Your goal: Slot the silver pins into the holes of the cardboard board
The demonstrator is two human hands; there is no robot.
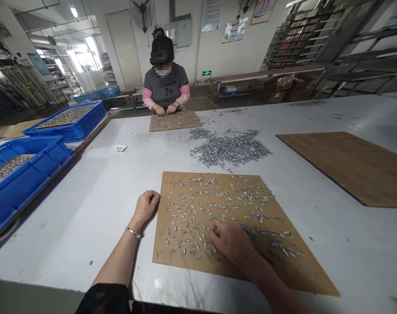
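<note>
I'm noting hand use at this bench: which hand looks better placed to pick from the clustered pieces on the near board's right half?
The right hand, most likely: it is over the near board, beside the clustered pieces. The left hand is farther off, at the board's left edge.

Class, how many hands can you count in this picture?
4: wearer's left hand at the left edge of the near board, wearer's right hand over it, co-worker's right hand and co-worker's left hand at the far board. Others may be hidden.
</note>
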